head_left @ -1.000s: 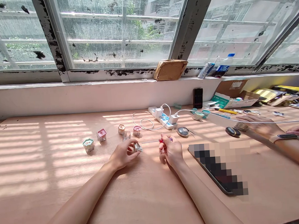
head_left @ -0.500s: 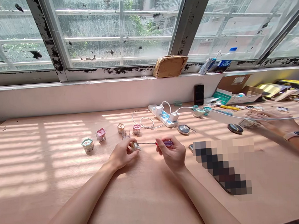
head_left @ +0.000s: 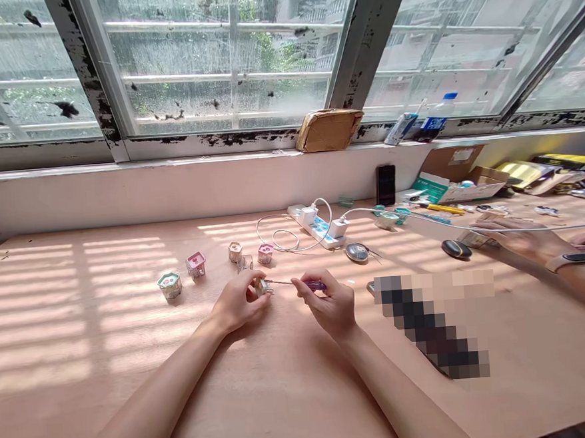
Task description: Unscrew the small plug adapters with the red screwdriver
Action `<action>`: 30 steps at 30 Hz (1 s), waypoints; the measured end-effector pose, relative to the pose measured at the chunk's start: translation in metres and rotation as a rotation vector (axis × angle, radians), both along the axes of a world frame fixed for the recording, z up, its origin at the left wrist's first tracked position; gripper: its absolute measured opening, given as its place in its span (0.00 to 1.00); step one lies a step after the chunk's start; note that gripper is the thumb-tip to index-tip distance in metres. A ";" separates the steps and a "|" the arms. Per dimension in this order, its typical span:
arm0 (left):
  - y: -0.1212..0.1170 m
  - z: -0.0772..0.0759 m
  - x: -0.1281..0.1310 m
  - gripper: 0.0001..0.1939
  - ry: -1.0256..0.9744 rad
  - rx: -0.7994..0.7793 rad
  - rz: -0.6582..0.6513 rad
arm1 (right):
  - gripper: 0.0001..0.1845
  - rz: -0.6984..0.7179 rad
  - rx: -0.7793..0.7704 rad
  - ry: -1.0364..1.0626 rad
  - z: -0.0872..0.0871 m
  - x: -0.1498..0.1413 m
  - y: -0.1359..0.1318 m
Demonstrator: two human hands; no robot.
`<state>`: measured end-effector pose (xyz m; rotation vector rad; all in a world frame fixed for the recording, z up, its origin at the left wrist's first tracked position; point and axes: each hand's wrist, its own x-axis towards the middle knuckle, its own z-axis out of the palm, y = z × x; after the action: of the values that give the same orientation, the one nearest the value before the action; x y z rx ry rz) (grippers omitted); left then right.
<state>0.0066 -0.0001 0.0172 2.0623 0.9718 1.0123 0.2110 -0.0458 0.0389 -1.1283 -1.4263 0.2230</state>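
Observation:
My left hand [head_left: 238, 303] is closed around a small clear box-like piece [head_left: 263, 287], its side turned to the right. My right hand [head_left: 330, 302] grips a screwdriver [head_left: 317, 285] by its purple handle. The thin shaft points left and its tip meets the piece or lies very close to it; the exact contact is too small to tell. Just behind my left hand stands a clear piece [head_left: 245, 262], partly hidden. Around it are small clear boxes with coloured lids: a green-lidded one [head_left: 169, 285], a red-lidded one [head_left: 196, 265], an orange-lidded one [head_left: 235, 251] and a pink-lidded one [head_left: 265, 252].
Behind my hands lies a white power strip [head_left: 318, 227] with plugs and a looping cable. A round metallic object [head_left: 357, 252], a black mouse [head_left: 456, 249] and a dark, pixelated object [head_left: 425, 330] lie to the right. A co-worker's hands [head_left: 519, 238] work at the far right.
My right hand and the screwdriver have shifted slightly left, towards the piece. My left hand keeps its hold. The whole view has drifted a little.

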 end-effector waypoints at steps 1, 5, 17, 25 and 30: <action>0.000 0.000 0.000 0.16 0.000 0.002 0.000 | 0.18 0.000 -0.007 -0.007 0.000 0.000 0.000; 0.000 0.001 0.000 0.16 -0.002 0.007 -0.001 | 0.19 0.009 -0.033 0.004 -0.001 -0.001 0.001; -0.002 0.002 -0.001 0.16 -0.057 -0.048 -0.041 | 0.19 0.044 -0.084 0.158 -0.004 0.003 0.004; -0.003 0.002 -0.001 0.16 -0.110 -0.126 -0.109 | 0.22 0.078 -0.138 0.397 0.004 0.003 0.009; -0.002 -0.001 -0.002 0.16 -0.087 -0.111 -0.138 | 0.25 0.120 -0.218 0.498 0.002 0.009 0.018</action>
<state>0.0042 -0.0022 0.0160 1.9489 0.8116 0.9462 0.2204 -0.0282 0.0414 -1.0669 -1.0390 0.7088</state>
